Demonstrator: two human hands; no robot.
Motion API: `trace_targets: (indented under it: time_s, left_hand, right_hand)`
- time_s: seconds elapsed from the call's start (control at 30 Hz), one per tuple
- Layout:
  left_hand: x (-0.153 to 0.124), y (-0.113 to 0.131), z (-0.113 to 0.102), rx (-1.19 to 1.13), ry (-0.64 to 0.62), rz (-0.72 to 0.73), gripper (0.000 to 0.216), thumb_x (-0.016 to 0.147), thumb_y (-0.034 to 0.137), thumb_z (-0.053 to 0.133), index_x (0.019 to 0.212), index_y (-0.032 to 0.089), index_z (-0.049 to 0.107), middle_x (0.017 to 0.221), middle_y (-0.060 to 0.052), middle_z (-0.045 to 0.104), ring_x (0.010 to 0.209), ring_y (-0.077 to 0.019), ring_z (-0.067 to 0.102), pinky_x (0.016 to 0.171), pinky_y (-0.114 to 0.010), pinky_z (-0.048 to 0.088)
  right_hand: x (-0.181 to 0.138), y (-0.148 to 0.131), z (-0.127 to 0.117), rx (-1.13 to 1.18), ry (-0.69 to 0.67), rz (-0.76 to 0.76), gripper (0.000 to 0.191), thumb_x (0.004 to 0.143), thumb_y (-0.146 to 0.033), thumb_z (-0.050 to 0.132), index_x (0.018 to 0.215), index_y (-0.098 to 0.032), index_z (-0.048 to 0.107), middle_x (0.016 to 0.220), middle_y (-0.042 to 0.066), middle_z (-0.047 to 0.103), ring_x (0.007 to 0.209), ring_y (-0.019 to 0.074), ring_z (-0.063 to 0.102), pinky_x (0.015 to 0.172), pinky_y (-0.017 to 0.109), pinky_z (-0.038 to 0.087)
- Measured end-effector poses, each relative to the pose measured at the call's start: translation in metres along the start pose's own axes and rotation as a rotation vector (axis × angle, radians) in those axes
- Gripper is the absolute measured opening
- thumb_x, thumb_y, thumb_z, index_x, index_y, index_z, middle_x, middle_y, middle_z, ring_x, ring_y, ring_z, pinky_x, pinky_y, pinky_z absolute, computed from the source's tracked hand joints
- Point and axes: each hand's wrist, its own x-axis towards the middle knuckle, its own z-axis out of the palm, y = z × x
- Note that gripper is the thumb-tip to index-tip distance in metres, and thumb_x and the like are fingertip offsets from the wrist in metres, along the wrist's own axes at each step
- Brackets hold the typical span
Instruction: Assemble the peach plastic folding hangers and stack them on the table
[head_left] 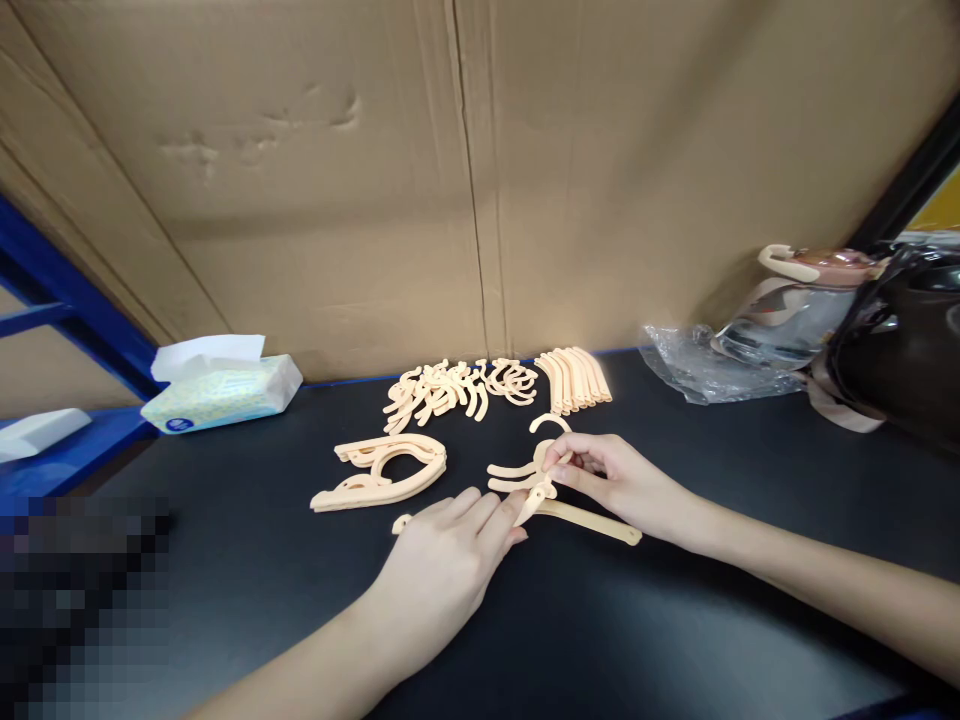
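Observation:
A peach plastic folding hanger [577,517] lies partly put together on the black table [675,600]. My right hand [622,480] pinches its centre joint just below the hook [550,423]. My left hand [442,570] lies over the hanger's left arm, fingers pressed down on it near the joint. A small peach tip [401,523] pokes out left of that hand. Just beyond, to the left, sits a small stack of folded finished hangers [382,472].
Loose peach parts lie at the table's back: hooks [442,390] and a row of curved arms [574,380]. A tissue pack [221,390] sits back left, a crumpled clear bag [705,370], a bottle [795,310] and a dark bag [907,350] at right. Cardboard walls behind.

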Motion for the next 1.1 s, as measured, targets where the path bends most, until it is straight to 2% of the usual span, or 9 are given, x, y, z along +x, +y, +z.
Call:
trace_targets:
  time_s: [0.17,0.3,0.47,0.77,0.93,1.03,1.1]
  left_hand:
    - [0.001,0.002,-0.001,0.02,0.007,0.003,0.023,0.099,0.021,0.035,0.109,0.01,0.053,0.067,0.001,0.057,0.058,-0.015,0.055,0.05,-0.027,0.037]
    - [0.002,0.002,0.001,0.03,-0.025,0.008,0.025,0.099,0.021,0.033,0.107,0.01,0.054,0.065,0.001,0.056,0.056,-0.0153,0.055,0.048,-0.028,0.037]
    - [-0.002,0.001,0.003,0.033,-0.071,0.016,0.025,0.098,0.021,0.036,0.114,0.009,0.051,0.068,0.0,0.057,0.059,-0.0161,0.056,0.05,-0.029,0.039]
    - [0.0,0.001,0.0,0.056,-0.052,0.039,0.027,0.098,0.018,0.034,0.118,0.009,0.05,0.067,0.001,0.057,0.058,-0.0147,0.055,0.051,-0.028,0.04]
    - [-0.001,0.002,-0.002,0.014,-0.056,0.044,0.026,0.097,0.02,0.038,0.117,0.008,0.05,0.069,0.0,0.059,0.06,-0.0159,0.057,0.051,-0.028,0.041]
    - [0.0,0.006,-0.007,-0.103,-0.074,-0.037,0.023,0.094,0.017,0.041,0.114,0.012,0.052,0.073,-0.001,0.062,0.06,-0.0163,0.058,0.05,-0.026,0.04]
    - [0.001,0.009,-0.011,-0.264,-0.151,-0.19,0.02,0.09,0.018,0.045,0.107,0.019,0.055,0.075,0.001,0.063,0.061,-0.0158,0.06,0.048,-0.024,0.038]
  right_hand:
    - [-0.004,-0.004,0.0,-0.145,0.056,-0.04,0.016,0.092,-0.03,0.049,0.084,-0.019,0.058,0.08,-0.001,0.061,0.06,0.0103,0.047,0.054,0.023,0.034]
    - [-0.004,-0.007,0.001,-0.206,0.063,-0.054,0.014,0.091,-0.025,0.049,0.082,-0.019,0.058,0.074,-0.002,0.059,0.057,0.0098,0.045,0.052,0.022,0.033]
    - [-0.006,-0.006,0.002,-0.221,0.068,-0.054,0.014,0.09,-0.024,0.049,0.08,-0.019,0.057,0.067,-0.003,0.056,0.056,0.0101,0.046,0.052,0.022,0.033]
    - [-0.009,-0.005,0.004,-0.079,0.007,-0.024,0.021,0.093,-0.032,0.046,0.085,-0.019,0.059,0.083,0.001,0.06,0.069,0.0132,0.052,0.062,0.024,0.041]
    - [-0.012,-0.007,0.005,-0.108,0.026,-0.037,0.017,0.093,-0.031,0.047,0.087,-0.019,0.058,0.08,0.0,0.058,0.066,0.0122,0.049,0.059,0.023,0.039]
    - [-0.013,-0.013,0.006,-0.125,0.021,-0.053,0.016,0.094,-0.029,0.046,0.085,-0.02,0.057,0.078,-0.001,0.057,0.064,0.0109,0.047,0.057,0.022,0.037]
    - [-0.015,-0.019,0.007,-0.157,0.006,-0.065,0.016,0.094,-0.026,0.047,0.082,-0.02,0.056,0.074,-0.002,0.055,0.062,0.0105,0.046,0.056,0.022,0.035]
